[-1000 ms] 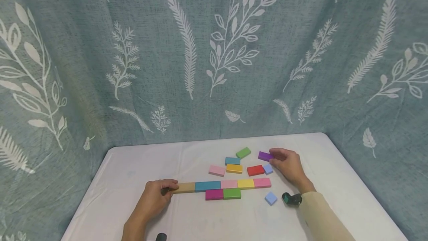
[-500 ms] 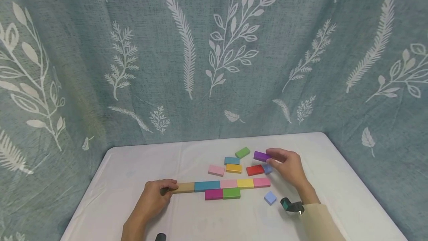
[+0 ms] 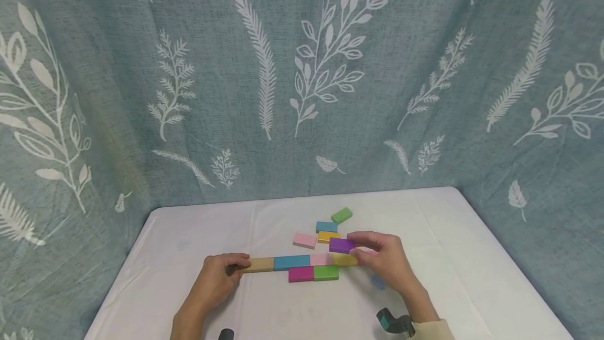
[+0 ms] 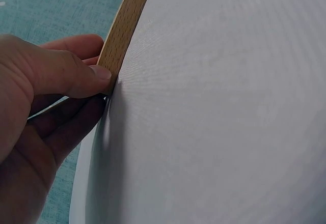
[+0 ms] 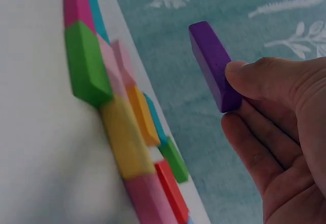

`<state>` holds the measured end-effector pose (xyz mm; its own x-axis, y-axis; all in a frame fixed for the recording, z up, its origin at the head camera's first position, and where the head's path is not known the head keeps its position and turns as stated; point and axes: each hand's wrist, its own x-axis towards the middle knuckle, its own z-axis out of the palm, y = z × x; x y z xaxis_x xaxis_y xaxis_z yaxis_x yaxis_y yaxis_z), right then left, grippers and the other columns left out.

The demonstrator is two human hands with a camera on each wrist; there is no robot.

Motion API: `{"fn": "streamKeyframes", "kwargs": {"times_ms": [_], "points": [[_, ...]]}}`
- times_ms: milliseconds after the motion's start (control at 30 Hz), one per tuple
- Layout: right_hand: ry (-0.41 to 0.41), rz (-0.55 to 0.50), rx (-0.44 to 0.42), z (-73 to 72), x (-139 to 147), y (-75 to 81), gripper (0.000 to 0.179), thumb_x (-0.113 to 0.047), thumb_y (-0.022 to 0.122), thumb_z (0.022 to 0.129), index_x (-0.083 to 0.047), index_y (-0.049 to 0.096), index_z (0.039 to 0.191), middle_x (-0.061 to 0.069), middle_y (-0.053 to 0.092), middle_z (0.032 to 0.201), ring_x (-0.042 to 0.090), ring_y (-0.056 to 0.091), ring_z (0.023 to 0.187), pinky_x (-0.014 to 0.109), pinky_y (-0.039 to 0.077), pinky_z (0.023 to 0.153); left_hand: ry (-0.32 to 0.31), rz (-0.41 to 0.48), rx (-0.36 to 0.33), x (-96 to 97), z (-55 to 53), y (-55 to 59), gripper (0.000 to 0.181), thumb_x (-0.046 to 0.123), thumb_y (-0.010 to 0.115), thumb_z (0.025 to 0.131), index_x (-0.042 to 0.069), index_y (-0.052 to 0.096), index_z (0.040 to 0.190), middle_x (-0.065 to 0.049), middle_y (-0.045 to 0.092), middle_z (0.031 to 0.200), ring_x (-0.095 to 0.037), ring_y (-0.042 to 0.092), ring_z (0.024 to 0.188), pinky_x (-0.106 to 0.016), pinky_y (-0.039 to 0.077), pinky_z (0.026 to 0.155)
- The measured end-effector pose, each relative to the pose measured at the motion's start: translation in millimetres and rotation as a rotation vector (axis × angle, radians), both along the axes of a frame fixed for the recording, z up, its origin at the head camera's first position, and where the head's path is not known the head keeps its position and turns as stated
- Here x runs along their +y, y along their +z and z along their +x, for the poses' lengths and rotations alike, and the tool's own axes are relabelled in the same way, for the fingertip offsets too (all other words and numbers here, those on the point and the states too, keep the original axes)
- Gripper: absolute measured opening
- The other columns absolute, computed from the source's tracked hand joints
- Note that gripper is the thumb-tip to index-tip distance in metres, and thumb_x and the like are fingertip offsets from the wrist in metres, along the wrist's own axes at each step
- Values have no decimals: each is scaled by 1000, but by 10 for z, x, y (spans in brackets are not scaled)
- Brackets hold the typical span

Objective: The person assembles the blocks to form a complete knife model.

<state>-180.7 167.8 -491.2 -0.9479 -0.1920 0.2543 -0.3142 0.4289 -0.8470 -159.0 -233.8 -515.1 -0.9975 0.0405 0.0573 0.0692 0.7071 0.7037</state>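
My left hand [image 3: 214, 279] pinches the left end of a tan wooden block [image 3: 261, 264], thumb on one side and fingers on the other in the left wrist view. From that block a row runs right: a blue block [image 3: 291, 263], a pink block [image 3: 322, 259], a yellow block [image 3: 344, 260] and a second pink one, mostly behind my right hand [image 3: 384, 258]. That hand holds a purple block [image 5: 211, 63] by one end, raised above the row. Against the row's near side lie a magenta block [image 3: 301, 274] and a green block [image 3: 326, 273].
Behind the row lie loose blocks: pink [image 3: 304, 240], blue [image 3: 326, 226], orange-yellow [image 3: 325, 236] and green [image 3: 342, 215]. A red block [image 5: 170, 191] shows in the right wrist view. Near my right wrist is a light blue block [image 3: 377, 281], partly hidden. A patterned curtain [image 3: 302, 93] backs the white table.
My right hand has lifted the purple block and carried it left and nearer, from the back right to over the row. The left hand stays in place.
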Motion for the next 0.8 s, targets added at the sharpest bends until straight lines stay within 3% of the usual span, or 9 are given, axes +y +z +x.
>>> {"fn": "streamKeyframes", "kwargs": {"times_ms": [367,667,800], "points": [[103,116,-21,217,-383,-116,32,-11,88,92,-12,83,124,-5,83,121,21,78,120,45,66,105,0,6,11,9,18,2,31,-13,80,87,15,86,97,-5,83,121,-37,74,127,-58,57,115],[235,180,-18,280,-583,-217,33,-14,86,95,-26,83,125,-15,82,120,6,77,114,31,65,102,4,2,17,16,28,-8,31,-12,81,87,17,85,97,-5,83,122,-38,74,128,-59,56,116],[269,204,-10,288,-655,-245,34,-12,85,95,-25,83,126,-15,82,121,4,76,113,28,65,102,9,4,18,22,35,-12,31,-12,81,86,17,85,96,-6,83,122,-38,74,128,-60,56,116]]}}
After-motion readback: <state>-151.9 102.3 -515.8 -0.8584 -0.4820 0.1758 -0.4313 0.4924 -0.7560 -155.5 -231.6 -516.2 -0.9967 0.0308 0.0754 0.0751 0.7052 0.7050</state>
